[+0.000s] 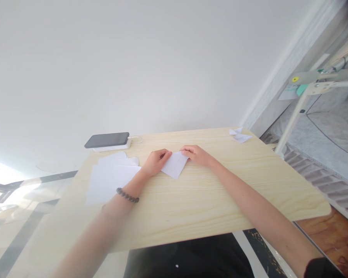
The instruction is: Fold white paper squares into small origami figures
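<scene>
A folded piece of white paper (174,165) lies on the light wooden table (208,197) near its far middle. My left hand (156,161) curls its fingers down on the paper's left upper edge. My right hand (196,154) pinches the paper's top right corner with closed fingers. A dark bead bracelet (127,195) sits on my left wrist.
A stack of white sheets (111,177) lies left of my hands. A dark phone (108,139) rests on a white block with a cable at the far left edge. A small folded paper shape (240,135) sits at the far right corner. A white lamp arm (295,112) stands right of the table.
</scene>
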The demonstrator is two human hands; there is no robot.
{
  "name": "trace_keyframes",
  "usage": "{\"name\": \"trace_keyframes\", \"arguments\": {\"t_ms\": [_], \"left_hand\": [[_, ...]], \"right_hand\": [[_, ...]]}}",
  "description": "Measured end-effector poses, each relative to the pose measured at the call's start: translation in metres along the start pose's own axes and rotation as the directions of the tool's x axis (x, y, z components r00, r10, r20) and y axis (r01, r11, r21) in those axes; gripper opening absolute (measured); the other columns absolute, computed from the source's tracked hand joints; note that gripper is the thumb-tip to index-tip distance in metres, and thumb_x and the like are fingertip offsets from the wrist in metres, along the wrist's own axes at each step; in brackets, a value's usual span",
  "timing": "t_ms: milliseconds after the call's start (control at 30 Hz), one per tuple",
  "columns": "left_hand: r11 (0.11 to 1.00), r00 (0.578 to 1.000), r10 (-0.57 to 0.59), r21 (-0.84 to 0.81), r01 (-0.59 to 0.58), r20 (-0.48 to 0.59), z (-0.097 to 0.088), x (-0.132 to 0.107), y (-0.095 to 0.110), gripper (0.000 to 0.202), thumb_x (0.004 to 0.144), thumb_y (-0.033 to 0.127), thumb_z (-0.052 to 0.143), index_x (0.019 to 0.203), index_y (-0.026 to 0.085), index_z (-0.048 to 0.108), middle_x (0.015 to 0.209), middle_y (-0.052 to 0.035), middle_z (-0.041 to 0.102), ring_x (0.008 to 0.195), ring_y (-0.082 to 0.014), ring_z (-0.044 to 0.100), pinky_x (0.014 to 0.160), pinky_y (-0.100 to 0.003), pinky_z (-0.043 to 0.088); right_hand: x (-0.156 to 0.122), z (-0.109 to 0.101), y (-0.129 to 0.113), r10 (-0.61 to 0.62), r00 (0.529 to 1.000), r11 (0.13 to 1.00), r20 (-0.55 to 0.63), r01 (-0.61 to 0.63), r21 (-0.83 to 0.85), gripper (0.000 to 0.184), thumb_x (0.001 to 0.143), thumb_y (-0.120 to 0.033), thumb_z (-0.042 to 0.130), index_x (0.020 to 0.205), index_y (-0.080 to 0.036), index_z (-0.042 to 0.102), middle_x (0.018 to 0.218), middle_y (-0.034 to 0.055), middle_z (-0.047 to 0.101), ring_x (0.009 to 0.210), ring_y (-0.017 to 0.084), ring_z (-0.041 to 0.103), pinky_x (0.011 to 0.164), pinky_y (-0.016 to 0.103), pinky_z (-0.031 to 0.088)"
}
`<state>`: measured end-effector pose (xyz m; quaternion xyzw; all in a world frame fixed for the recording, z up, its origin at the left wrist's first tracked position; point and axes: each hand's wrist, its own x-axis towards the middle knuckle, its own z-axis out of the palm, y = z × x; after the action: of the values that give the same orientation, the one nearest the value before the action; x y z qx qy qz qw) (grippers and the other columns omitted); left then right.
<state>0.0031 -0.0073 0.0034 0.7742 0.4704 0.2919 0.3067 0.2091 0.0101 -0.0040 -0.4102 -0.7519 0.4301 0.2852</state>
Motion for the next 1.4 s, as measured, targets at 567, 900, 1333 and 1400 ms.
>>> {"name": "trace_keyframes", "arguments": {"t_ms": [567,900,1333,1400], "left_hand": [[0.998,0.999,0.052,-0.018,-0.052,-0.004,0.001,0.0,-0.006,0.027,0.082,0.029,0.036,0.098,0.018,0.055,0.072,-0.0005,0.058,0.06,-0.0109,0.049,0.054,-0.022,0.037],[0.987,0.993,0.114,0.109,-0.114,0.004,0.002,0.002,-0.01,0.038,0.072,0.008,0.036,0.095,0.021,0.063,0.098,-0.0038,0.059,0.091,-0.0165,0.053,0.082,-0.029,0.041],[0.892,0.951,0.307,0.342,-0.295,0.019,0.002,0.003,-0.022,0.025,0.083,0.031,0.043,0.093,0.024,0.065,0.118,-0.001,0.054,0.114,-0.0197,0.042,0.096,-0.036,0.036],[0.887,0.952,0.294,0.347,-0.306,0.087,0.001,0.002,-0.021,0.028,0.084,0.031,0.04,0.1,0.024,0.062,0.115,-0.0002,0.057,0.112,-0.0184,0.044,0.096,-0.035,0.038]], "right_hand": [[0.0,0.0,0.004,-0.088,0.976,0.971,-0.201,0.039,-0.234,0.021,0.078,-0.032,0.043,0.08,-0.016,0.056,0.069,-0.0005,0.054,0.061,0.01,0.043,0.058,0.023,0.033],[0.004,-0.001,0.011,-0.171,0.947,0.919,-0.271,0.054,-0.392,0.018,0.079,-0.027,0.042,0.079,-0.017,0.057,0.078,0.0025,0.055,0.066,0.011,0.046,0.065,0.025,0.038],[0.005,0.001,0.018,-0.249,0.946,0.842,-0.207,0.106,-0.529,0.016,0.075,-0.03,0.054,0.086,-0.024,0.064,0.099,0.0036,0.054,0.099,0.019,0.046,0.092,0.036,0.035],[0.005,0.0,0.018,-0.254,0.947,0.844,-0.196,0.118,-0.524,0.016,0.076,-0.03,0.054,0.086,-0.024,0.064,0.096,0.0034,0.057,0.095,0.018,0.048,0.089,0.036,0.036]]}}
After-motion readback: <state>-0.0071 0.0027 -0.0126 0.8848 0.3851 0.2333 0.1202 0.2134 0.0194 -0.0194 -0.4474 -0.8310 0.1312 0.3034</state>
